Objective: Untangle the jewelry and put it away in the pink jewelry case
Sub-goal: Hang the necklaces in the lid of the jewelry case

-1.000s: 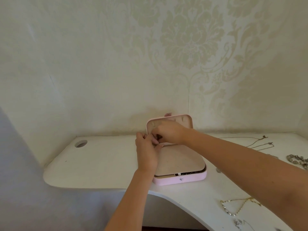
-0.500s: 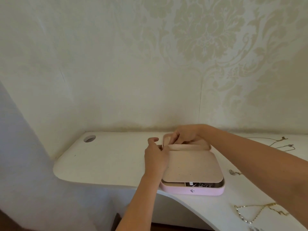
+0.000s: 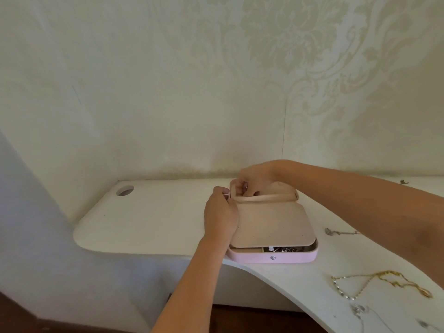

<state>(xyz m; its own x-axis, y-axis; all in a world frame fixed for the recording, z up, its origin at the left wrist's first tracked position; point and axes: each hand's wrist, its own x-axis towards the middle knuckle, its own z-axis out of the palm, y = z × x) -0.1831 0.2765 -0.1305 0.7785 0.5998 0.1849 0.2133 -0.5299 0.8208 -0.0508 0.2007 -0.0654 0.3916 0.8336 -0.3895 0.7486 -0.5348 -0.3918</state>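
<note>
Left of the pink jewelry case [image 3: 252, 257] the table [image 3: 149, 219] gave open room to the wall [image 3: 168, 92]; rightward, a silver chain [image 3: 341, 233] and a gold chain [image 3: 384, 273] lay in the way.

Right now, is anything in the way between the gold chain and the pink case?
Nothing lies on the desk between the gold chain and the case. But a beige flap covers most of the case's tray. Only a strip at the front is open, and jewelry shows there.
</note>
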